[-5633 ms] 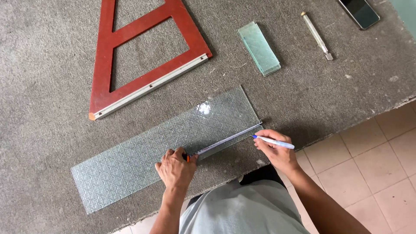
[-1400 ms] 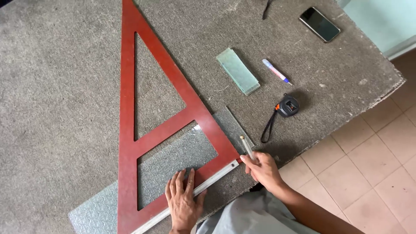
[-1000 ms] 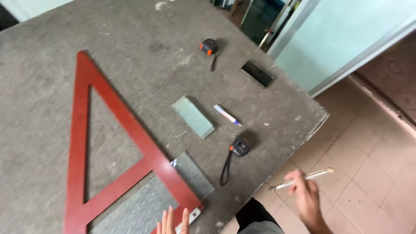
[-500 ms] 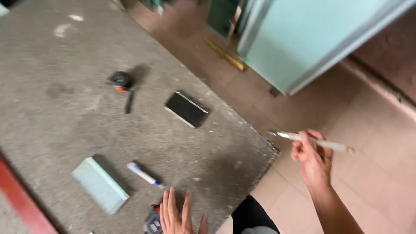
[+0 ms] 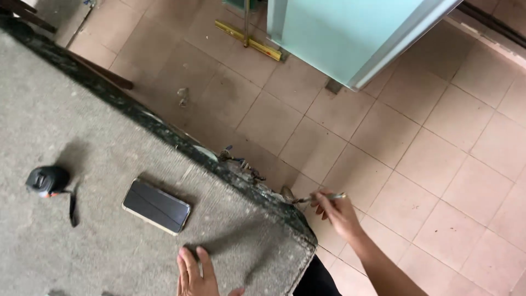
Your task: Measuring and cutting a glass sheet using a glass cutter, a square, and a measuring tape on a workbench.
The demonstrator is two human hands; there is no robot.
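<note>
Fingers (image 5: 329, 204) of the right hand (image 5: 338, 215) pinched around a slim metal glass cutter (image 5: 320, 197), held roughly level, tip pointing left toward the torn corner of the bench (image 5: 246, 230). Out past the bench edge, above the tiled floor (image 5: 416, 164), forearm running down to the lower right. Whether the cutter tip touches the bench edge: cannot tell, too blurred.

Left hand (image 5: 196, 277) flat on the grey felt-like bench top at the bottom edge of view, fingers (image 5: 189, 263) spread and released, grasping nothing, pressed against the surface just in from the bench corner. Only partly in view.

Just up and left of that hand, a dark smartphone (image 5: 156, 206), screen up, lying at a slant on the bench. Further left, a black tape measure (image 5: 48, 181) with a short wrist strap trailing below it, well apart from the phone.

Bench edge dark and worn, ragged bits of material hanging near the corner. Beyond, pale pinkish square tiles. At the top, a pale green panel (image 5: 339, 33) with a light frame standing on the floor, and a yellow spirit level (image 5: 249, 39) lying on the tiles beside its foot.
</note>
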